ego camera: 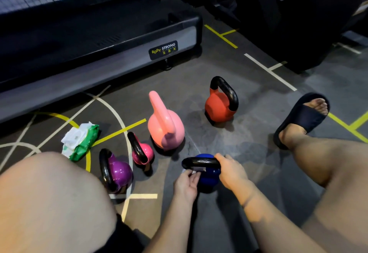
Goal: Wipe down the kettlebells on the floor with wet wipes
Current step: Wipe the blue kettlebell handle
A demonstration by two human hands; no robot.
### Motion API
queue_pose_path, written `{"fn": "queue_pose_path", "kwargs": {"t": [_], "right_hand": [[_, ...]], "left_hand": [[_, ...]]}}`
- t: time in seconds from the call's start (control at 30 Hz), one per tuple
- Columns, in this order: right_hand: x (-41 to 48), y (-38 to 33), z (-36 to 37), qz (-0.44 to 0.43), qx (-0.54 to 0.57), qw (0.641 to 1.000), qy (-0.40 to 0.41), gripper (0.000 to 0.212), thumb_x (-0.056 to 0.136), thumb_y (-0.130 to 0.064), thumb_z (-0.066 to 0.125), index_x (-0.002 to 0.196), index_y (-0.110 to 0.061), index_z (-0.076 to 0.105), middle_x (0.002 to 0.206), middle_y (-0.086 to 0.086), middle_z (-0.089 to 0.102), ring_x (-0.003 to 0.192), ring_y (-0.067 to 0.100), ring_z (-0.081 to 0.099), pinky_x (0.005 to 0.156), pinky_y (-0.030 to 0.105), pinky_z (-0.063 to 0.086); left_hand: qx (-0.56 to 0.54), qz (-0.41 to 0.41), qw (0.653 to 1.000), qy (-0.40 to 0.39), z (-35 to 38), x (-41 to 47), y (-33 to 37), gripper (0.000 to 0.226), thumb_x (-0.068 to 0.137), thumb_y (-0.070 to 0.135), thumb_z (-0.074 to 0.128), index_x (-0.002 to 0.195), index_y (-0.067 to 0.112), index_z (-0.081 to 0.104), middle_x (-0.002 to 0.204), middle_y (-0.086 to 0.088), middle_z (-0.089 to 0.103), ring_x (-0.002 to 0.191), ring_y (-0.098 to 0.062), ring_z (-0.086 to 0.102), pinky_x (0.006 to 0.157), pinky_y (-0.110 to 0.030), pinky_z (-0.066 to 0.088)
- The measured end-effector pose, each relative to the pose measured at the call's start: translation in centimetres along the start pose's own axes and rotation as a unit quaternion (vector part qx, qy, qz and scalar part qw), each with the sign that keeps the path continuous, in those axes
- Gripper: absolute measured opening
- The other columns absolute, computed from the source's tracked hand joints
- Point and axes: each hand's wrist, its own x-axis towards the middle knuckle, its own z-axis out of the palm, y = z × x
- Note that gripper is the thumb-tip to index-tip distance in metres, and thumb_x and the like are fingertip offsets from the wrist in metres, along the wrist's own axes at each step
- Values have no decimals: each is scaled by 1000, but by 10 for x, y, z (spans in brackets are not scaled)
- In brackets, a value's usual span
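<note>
The blue kettlebell [209, 176] handle lies left-right; right hand [232, 171] grips its right end, left hand [187, 183] pinches a wipe [194, 170] beneath.

Head view, sole camera.
Mount: on the person's head, above a seated body.
Facing: forward and steeply down at the floor [249, 137].
Lens: wide-angle, taking in both legs and the floor between them.
Range: close. Left knee [49, 197] and right leg [328, 165] fill the lower corners. Left hand [186, 183] and right hand [232, 171] sit low at centre, nearest the lens.
Far limit: treadmill base [99, 57] top left, dark machine [298, 14] top right.
</note>
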Motion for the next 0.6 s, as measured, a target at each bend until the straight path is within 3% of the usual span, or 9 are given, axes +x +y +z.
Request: {"fn": "queue_pose_path", "kwargs": {"t": [0.1,0.2,0.37,0.5,0.6], "right_hand": [[0,1,2,5,8,1000,5,44,91,-8,51,130,-27,47,119,7,53,114,34,56,93,38,45],[1,2,4,5,16,1000,15,45,90,-7,51,129,-29,47,119,6,53,114,33,55,93,37,45],[4,3,5,4,16,1000,17,48,89,-5,51,130,-29,47,119,7,53,114,33,55,92,37,45],[4,1,5,10,14,1000,16,47,89,-5,51,131,-27,46,122,7,53,114,31,54,95,38,45],[4,1,8,15,15,1000,15,49,89,-4,50,132,-26,46,123,7,52,117,31,52,96,38,44]], "left_hand": [[-23,34,999,-3,-2,-1,-10,28,99,-13,42,121,-2,56,94,-19,64,83,-26,66,93,-37,50],[-14,29,999,19,0,6,-14,31,100,-12,40,125,-2,56,111,-22,61,90,-27,63,98,-38,44],[-22,-10,995,95,6,18,-10,44,101,-12,39,143,-2,43,143,-27,49,138,-36,46,114,-43,35],[-60,23,994,91,5,12,-23,24,103,-8,40,121,2,52,148,-27,43,143,-33,39,118,-41,31],[-46,48,995,78,3,15,-29,26,102,-9,41,124,-1,53,139,-27,47,143,-35,39,114,-41,35]]}}
